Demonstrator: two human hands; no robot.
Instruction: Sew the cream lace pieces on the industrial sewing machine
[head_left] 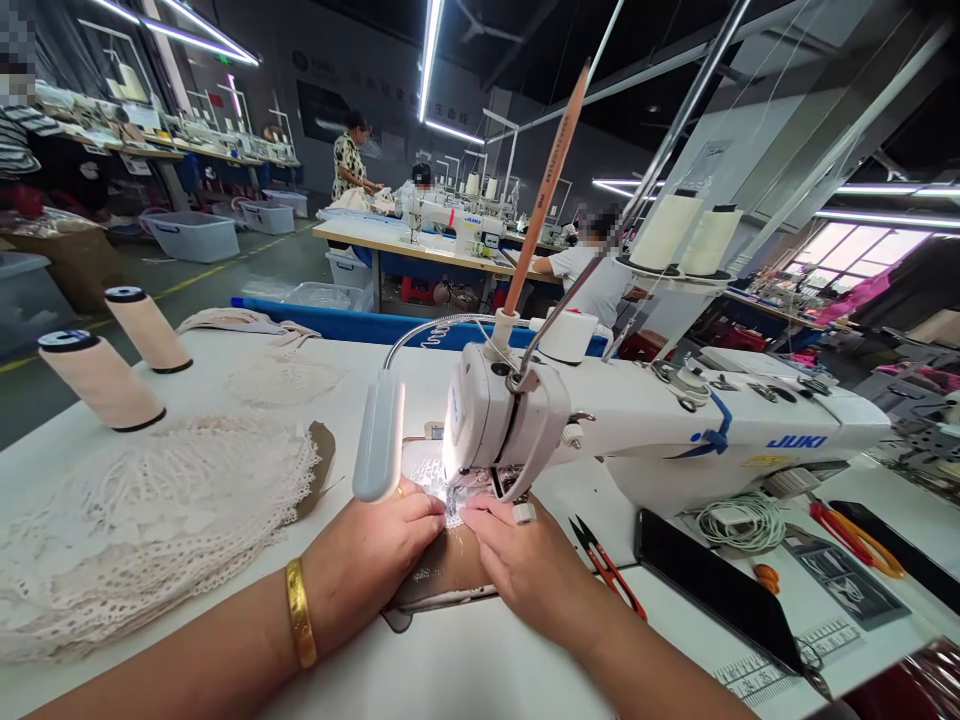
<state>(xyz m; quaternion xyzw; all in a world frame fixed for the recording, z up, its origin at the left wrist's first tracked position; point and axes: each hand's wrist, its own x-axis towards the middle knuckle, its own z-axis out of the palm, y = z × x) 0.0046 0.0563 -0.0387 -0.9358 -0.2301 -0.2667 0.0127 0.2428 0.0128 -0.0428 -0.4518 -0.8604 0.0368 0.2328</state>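
My left hand (379, 537) and my right hand (525, 560) lie on either side of the needle area of a white sewing machine (480, 405). Between my fingertips is a strip of white lace fabric (453, 518), pressed and pinched from both sides under the machine head. Below the fingertips a tan piece (459, 565) covers the machine bed; I cannot tell whether it joins the lace. A gold bangle is on my left wrist. The presser foot is partly hidden by the head and fingers. A lit lamp (379, 440) hangs just above my left hand.
A lace pile (165, 520) and two thread cones (101, 382) occupy the left tabletop. Right of my hand lie red-handled thread snips (607, 570), a black phone (716, 590), a coiled cable (741, 522) and orange-handled scissors (862, 540). Co-workers sit and stand beyond.
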